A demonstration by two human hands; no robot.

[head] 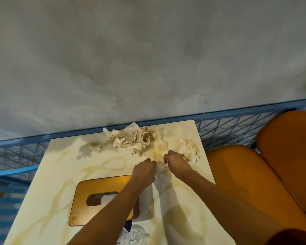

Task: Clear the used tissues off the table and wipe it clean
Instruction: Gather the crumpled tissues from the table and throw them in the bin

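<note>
Head view, surface: the cream surface [42,174] has yellowish veins, and its far edge meets a blue fence [228,128].
Head view, used tissues: the used tissues [140,138] lie crumpled and brown-stained in a heap along the far edge. One more wad [189,149] sits at the far right, just beyond the right hand.
Head view, stain: a grey smear [85,151] spreads over the surface left of the heap.
Head view, left hand: the left hand [144,169] has curled fingers and pinches a pale sheet [160,169] near the middle of the surface.
Head view, right hand: the right hand [175,163] also has curled fingers and grips the same sheet from the other side, close to the left hand.
Head view, sheet: it is held between both hands and trails toward the person, over a corner of the box.
Head view, box: a wooden-topped tissue box [99,186] with an oval slot lies under the left forearm.
Head view, seats: orange seats [245,174] stand to the right of the surface.
</note>
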